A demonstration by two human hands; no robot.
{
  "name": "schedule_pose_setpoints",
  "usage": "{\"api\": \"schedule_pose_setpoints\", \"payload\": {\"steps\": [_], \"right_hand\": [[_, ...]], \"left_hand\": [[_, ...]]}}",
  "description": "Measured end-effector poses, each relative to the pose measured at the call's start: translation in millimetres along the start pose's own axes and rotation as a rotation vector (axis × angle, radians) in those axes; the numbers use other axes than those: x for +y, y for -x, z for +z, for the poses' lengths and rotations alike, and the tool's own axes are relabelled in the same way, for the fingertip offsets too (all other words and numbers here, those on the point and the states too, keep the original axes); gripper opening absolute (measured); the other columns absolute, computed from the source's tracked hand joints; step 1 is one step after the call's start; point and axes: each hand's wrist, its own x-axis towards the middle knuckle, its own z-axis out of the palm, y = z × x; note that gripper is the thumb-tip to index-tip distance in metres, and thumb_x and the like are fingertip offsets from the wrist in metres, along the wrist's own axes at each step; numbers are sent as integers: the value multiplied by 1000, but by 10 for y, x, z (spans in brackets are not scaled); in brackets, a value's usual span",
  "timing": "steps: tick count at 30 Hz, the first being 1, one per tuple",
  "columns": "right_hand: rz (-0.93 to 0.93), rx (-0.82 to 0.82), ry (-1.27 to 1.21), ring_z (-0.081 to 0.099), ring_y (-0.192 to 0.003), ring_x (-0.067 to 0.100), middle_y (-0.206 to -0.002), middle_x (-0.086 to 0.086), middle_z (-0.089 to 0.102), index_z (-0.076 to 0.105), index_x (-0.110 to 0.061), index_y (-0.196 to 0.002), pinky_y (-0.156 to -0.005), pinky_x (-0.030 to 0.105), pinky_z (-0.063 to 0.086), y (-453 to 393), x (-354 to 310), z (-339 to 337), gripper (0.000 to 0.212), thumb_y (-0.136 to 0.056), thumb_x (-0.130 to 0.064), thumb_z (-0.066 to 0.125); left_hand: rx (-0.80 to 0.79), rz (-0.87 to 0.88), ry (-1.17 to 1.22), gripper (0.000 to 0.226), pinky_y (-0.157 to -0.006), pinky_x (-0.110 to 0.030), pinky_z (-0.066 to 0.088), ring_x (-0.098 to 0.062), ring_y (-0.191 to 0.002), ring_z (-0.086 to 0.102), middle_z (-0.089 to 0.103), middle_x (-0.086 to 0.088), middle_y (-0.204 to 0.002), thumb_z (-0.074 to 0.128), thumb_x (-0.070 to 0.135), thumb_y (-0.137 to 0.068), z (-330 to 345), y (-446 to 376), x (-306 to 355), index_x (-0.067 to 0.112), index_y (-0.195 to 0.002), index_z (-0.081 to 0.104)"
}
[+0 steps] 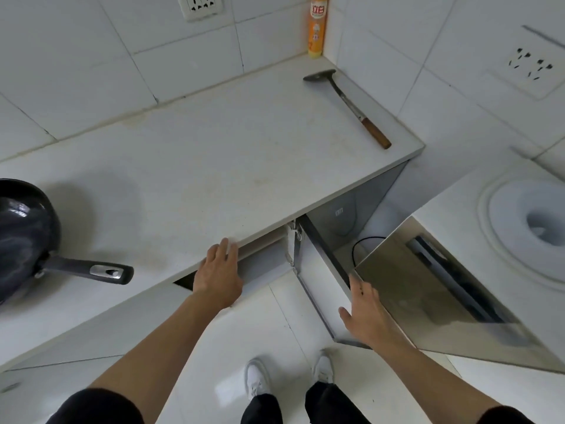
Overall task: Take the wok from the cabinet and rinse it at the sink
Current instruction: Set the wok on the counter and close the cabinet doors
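We're standing at the white counter point(214, 154), looking down. The wok point(21, 237) is sitting on the counter at the far left, partly cut off by the frame edge, its dark handle point(91, 269) pointing right, toward our left hand but well apart from it. Our left hand point(218, 272) is lying flat, fingers extended, against the top of the left cabinet door point(263, 267) just under the counter lip, not gripping anything. Our right hand point(365, 313) is also spread flat, palm resting against the open right cabinet door point(318, 289), which is swung out toward us. The hinge point(294, 232) is showing between the two doors. Inside the cabinet a black cable point(362, 244) is curving along the floor. A spatula point(348, 107) with a wooden grip is lying at the back right of the counter, near an orange bottle point(318, 26) in the corner. Our white shoes point(258, 376) are showing on the tiled floor.
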Motion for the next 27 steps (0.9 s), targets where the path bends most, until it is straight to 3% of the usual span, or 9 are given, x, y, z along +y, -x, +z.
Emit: {"api": "schedule_pose_setpoints", "payload": {"steps": [5, 9, 13, 21, 27], "right_hand": [[61, 72, 64, 38, -126, 21, -145, 9, 33, 13, -15, -149, -100, 31, 45, 62, -156, 122, 79, -91, -48, 56], [96, 84, 45, 32, -133, 24, -148, 11, 28, 13, -14, -149, -108, 35, 38, 110, -300, 236, 78, -92, -49, 55], [55, 113, 17, 32, -130, 21, -146, 8, 27, 17, -12, -147, -107, 31, 38, 228, -456, 433, 77, -92, -49, 55], [-138, 98, -152, 45, -121, 16, -138, 5, 33, 29, -5, -145, -97, 14, 29, 445, -788, 625, 60, -96, -32, 51], [-384, 14, -65, 26, -141, 13, -156, 2, 20, 24, -10, -151, -111, 16, 22, 425, -952, 751, 61, -99, -36, 44]], "left_hand": [[16, 51, 27, 66, -113, -40, 31, -27, -141, 24, 23, -5, -156, 51, 19, -91, 54, 15, -196, 13, -148, 20], [23, 96, 3, 68, -112, -40, 32, -26, -140, 26, 20, -4, -158, 51, 20, -91, 106, 21, -308, 11, -150, 17], [24, 129, -10, 70, -115, -40, 28, -26, -145, 19, 14, -4, -161, 52, 22, -92, 156, 31, -370, 12, -151, 17], [36, 174, -6, 58, -114, -39, 27, -24, -143, 22, 19, -3, -160, 51, 22, -92, 130, 14, -573, 13, -145, 32], [53, 137, 1, 59, -110, -40, 33, -30, -140, 29, 27, -8, -157, 54, 17, -88, 143, 129, -704, 11, -143, 34]]}}
